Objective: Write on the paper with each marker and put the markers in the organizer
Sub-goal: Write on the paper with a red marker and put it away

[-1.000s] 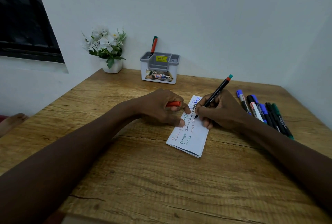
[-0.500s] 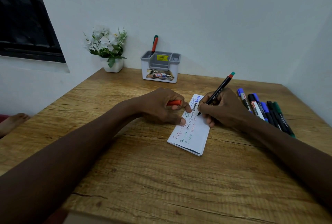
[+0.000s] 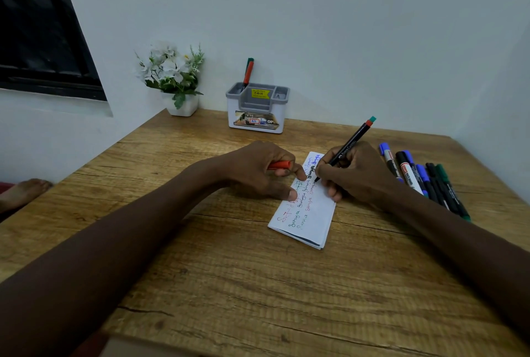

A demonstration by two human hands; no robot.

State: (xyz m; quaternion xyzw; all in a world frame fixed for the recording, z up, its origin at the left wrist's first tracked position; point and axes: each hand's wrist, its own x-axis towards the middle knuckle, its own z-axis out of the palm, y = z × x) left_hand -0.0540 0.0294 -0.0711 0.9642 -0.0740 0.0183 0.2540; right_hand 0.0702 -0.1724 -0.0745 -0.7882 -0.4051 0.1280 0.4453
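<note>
A folded white paper (image 3: 314, 213) with coloured handwriting lies mid-table. My right hand (image 3: 352, 174) grips a black marker (image 3: 351, 143) with a red and green end, its tip touching the paper's upper part. My left hand (image 3: 262, 170) presses two fingers on the paper's left edge and holds a red marker cap (image 3: 279, 165). Several markers (image 3: 421, 176) with blue, black and green caps lie in a row to the right of my right hand. A grey and white organizer (image 3: 256, 108) stands by the back wall, holding a red marker (image 3: 248, 73) in its left slot.
A white pot of artificial flowers (image 3: 175, 78) stands at the table's back left corner. A dark window (image 3: 40, 27) fills the left wall. A bare foot (image 3: 24, 191) shows beyond the table's left edge. The wooden table (image 3: 258, 293) extends toward me.
The marker tip has shifted slightly up the paper as my right hand writes. My left hand stays put on the paper with the cap.
</note>
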